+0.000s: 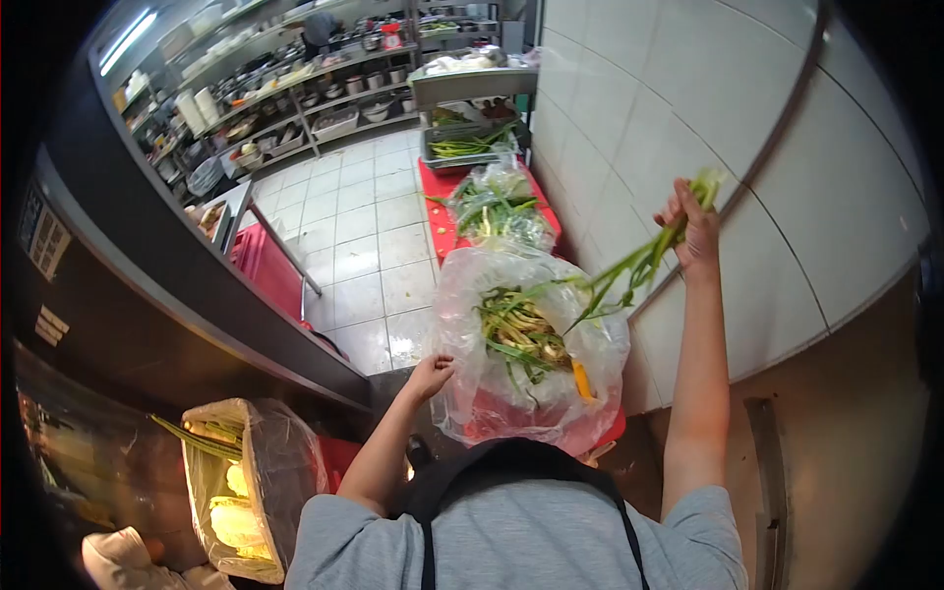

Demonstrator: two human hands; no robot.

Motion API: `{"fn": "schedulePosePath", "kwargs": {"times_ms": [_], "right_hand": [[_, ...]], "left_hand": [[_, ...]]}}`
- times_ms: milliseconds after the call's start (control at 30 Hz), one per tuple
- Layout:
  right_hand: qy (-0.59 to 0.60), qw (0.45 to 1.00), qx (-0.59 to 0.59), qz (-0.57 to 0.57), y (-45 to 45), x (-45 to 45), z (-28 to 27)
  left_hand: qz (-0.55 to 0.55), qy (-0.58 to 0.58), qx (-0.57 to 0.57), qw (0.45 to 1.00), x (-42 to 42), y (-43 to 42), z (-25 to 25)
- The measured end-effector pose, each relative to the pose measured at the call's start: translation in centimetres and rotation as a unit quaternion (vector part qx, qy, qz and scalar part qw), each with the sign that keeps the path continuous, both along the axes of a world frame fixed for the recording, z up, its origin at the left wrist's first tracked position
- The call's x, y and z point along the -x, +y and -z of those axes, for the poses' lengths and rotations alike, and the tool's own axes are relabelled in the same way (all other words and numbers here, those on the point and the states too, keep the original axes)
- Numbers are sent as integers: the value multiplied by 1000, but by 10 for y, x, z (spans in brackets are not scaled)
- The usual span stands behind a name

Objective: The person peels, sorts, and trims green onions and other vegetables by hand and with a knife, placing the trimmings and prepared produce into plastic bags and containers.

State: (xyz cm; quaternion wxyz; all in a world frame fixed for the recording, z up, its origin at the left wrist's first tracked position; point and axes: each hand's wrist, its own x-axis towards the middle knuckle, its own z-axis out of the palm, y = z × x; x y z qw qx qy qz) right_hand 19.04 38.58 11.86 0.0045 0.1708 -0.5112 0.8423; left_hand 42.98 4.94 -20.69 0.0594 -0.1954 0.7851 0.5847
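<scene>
My right hand (696, 224) is raised near the tiled wall, closed around a bunch of green onions (644, 258). Their pale ends point up past the fist and the green leaves hang down to the left. Below me lies a clear plastic bag (462, 285), spread wide, with a heap of green onions (521, 329) in it. A yellow handle (582, 381), perhaps a knife's, rests at the heap's right side. At the bag's left edge is my left hand (431, 377), its fingers curled. Whether they pinch the plastic is hidden.
Beyond the bag, more bagged greens (497, 211) lie on a red surface (442, 221), with a grey tray of greens (467, 147) behind. A lined bin (258, 482) holding vegetable pieces stands at lower left. White tiled wall (629, 118) bounds the right. A person (318, 31) stands near far shelves.
</scene>
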Motion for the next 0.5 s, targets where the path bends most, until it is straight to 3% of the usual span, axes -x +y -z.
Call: {"fn": "schedulePosePath", "kwargs": {"times_ms": [133, 200, 300, 500], "right_hand": [[12, 999, -42, 23, -40, -3, 11], [6, 999, -39, 20, -71, -9, 16], [2, 996, -81, 24, -124, -22, 23], [91, 914, -391, 47, -248, -54, 49]], "left_hand": [[-49, -66, -51, 995, -50, -53, 6], [-41, -54, -15, 998, -70, -93, 36], [-22, -78, 64, 995, -97, -148, 38], [-30, -108, 57, 992, -131, -239, 28]]}}
